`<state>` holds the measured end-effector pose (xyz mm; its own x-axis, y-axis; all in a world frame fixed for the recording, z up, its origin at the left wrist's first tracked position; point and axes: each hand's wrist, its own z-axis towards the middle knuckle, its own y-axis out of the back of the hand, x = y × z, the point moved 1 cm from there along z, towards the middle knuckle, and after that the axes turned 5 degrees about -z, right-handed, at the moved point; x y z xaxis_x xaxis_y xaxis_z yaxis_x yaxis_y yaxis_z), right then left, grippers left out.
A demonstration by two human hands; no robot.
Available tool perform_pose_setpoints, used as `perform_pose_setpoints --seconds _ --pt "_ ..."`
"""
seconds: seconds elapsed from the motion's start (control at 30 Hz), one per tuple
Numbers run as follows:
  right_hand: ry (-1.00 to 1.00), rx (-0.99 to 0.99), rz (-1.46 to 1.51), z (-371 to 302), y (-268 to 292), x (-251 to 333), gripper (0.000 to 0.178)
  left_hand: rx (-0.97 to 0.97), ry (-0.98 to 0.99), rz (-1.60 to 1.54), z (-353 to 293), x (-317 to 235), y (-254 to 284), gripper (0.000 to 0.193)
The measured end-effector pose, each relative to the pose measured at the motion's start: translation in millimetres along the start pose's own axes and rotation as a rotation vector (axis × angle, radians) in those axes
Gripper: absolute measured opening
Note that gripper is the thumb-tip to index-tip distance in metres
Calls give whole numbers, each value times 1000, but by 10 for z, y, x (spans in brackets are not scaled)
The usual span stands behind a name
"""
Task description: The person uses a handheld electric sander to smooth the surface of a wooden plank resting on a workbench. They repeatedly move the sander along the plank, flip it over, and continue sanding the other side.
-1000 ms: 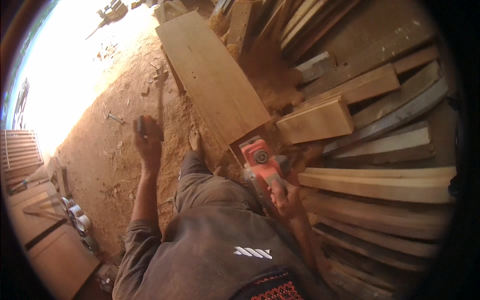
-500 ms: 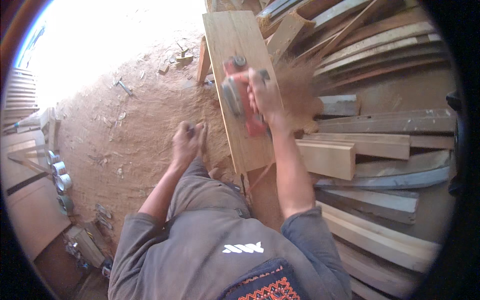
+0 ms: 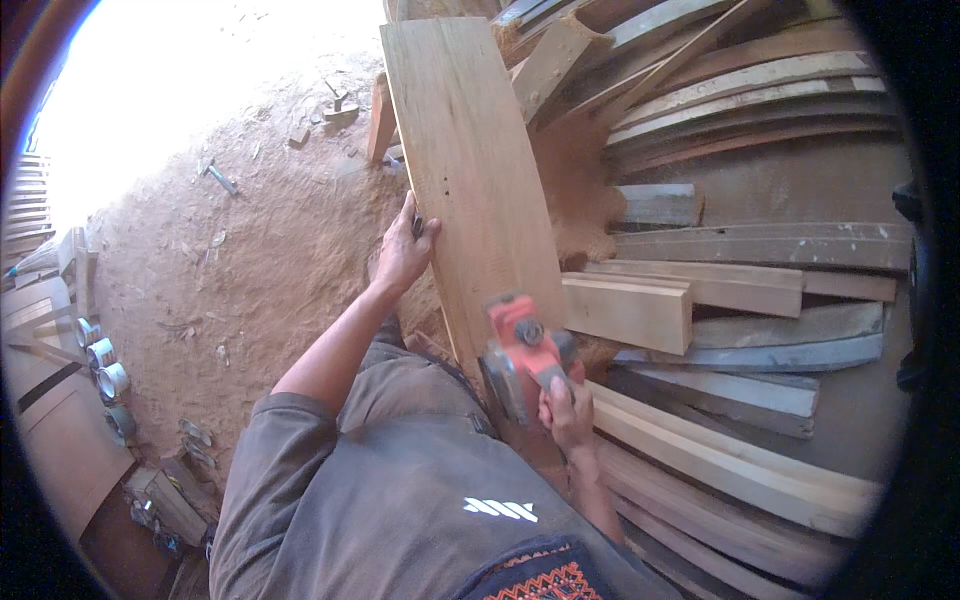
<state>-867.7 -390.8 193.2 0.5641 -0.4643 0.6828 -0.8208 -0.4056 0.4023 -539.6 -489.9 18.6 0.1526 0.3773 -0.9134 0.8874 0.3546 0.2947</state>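
Note:
A long pale wooden board [image 3: 470, 150] runs away from my body, with small dark marks near its middle. Its near end is partly covered by a red and black electric hand planer [image 3: 527, 345], slightly blurred. My right hand [image 3: 568, 415] is closed around the planer's rear handle. At the board's left edge is my left hand [image 3: 405, 252], its fingertips touching or very close to the wood. Between that thumb and forefinger shows a small dark object [image 3: 417, 227], too small to name.
Stacked timber [image 3: 745, 130] and cut beams [image 3: 630, 312] fill the right side. A wooden leg [image 3: 380, 120] stands beside the board's far part. On the dusty ground lie a hammer [image 3: 220, 178] and scraps. White rolls or tins [image 3: 112, 380] stand at left.
My right hand has drawn the planer back from the board's far half to its near end. My left hand has moved forward and right to the board's edge. The view has shifted slightly.

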Motion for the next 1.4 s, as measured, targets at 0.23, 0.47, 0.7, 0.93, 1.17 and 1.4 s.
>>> perform_pose_setpoints --seconds 0.23,0.47,0.7,0.93,1.17,1.4 --pt "485 108 -19 1979 -367 1761 62 -20 7 -22 -30 -70 -16 74" --pt "372 104 -25 2150 -233 1629 62 -22 21 -35 -33 -165 16 68" --pt "34 1 -23 67 450 -39 53 -35 -30 -69 -8 -19 -50 70" --pt "270 -12 -59 1095 228 597 57 11 5 -18 7 59 -50 74" --pt "294 109 141 2809 -329 2220 64 -5 -39 -57 -20 80 -109 71" --pt "531 69 -195 1518 -45 980 58 -21 -30 -10 49 55 -113 74"
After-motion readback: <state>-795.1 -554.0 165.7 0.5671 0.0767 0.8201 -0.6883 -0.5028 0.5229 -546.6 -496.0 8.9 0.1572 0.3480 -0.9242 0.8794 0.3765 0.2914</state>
